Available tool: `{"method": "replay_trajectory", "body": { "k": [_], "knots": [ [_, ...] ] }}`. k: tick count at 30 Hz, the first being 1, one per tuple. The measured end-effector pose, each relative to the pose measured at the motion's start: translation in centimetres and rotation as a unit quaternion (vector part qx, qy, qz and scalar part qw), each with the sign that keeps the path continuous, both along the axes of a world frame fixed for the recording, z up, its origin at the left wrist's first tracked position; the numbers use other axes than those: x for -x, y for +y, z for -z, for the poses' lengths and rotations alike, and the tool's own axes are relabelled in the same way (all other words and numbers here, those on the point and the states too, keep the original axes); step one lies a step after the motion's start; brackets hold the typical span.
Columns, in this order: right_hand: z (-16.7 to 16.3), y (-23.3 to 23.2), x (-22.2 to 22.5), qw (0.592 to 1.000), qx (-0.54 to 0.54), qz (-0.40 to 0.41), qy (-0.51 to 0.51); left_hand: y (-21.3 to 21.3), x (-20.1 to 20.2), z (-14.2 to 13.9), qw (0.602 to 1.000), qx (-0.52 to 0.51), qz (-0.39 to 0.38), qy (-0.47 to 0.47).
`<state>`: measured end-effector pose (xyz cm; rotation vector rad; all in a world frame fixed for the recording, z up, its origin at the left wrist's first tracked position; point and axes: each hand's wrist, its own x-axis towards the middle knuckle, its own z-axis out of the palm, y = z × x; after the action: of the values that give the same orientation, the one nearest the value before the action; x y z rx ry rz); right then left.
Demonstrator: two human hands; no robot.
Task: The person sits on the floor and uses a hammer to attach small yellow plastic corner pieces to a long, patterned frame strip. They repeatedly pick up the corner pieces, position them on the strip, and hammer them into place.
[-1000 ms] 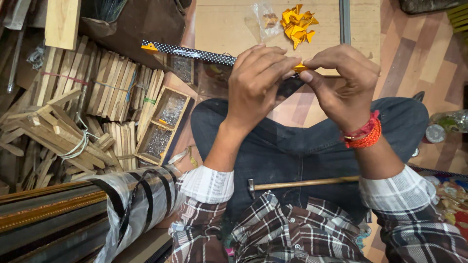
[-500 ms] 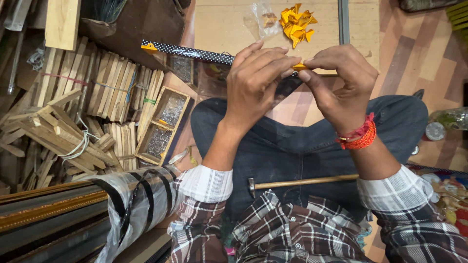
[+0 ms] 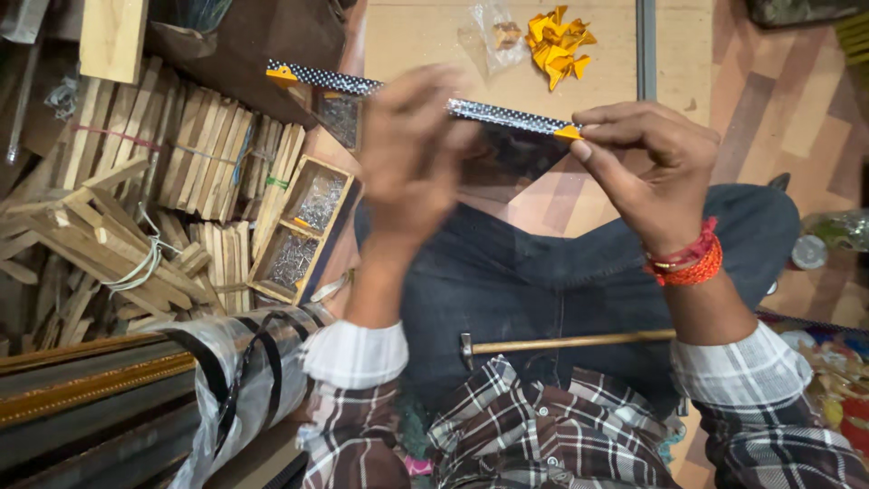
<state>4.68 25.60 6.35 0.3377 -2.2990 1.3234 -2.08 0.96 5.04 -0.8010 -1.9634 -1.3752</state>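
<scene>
Both hands have drawn apart since the earlier frame, when they met over the orange corner piece. Now the right hand [image 3: 647, 172] pinches the orange-tipped end [image 3: 568, 133] of a dotted black strip [image 3: 507, 115] between thumb and fingers, holding it above the lap. At the strip's middle the left hand [image 3: 407, 158] is blurred with motion; whether it grips or only touches the strip cannot be told. The strip's far end, also tipped orange, reaches out over the wood bundles [image 3: 208, 163] on the left. A hammer [image 3: 561, 343] lies across the lap, just below the hands. On the board [image 3: 425, 36] ahead sits a heap of orange corners [image 3: 557, 45] beside a clear bag [image 3: 493, 36]. A wooden tray of nails [image 3: 303, 231] stands near the left knee.
</scene>
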Motion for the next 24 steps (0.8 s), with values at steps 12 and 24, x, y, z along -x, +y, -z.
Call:
{"method": "replay_trajectory", "body": {
  "k": [12, 24],
  "knots": [
    [0.3, 1.3, 1.7, 0.995, -0.096, -0.013, 0.036, -19.5, 7.4, 21.7, 0.746, 0.532, -0.182, -0.356],
    [0.5, 1.4, 1.7, 0.997, -0.073, 0.001, 0.035, -19.7, 6.2, 24.1, 0.753, 0.486, -0.124, -0.425]
  ]
}}
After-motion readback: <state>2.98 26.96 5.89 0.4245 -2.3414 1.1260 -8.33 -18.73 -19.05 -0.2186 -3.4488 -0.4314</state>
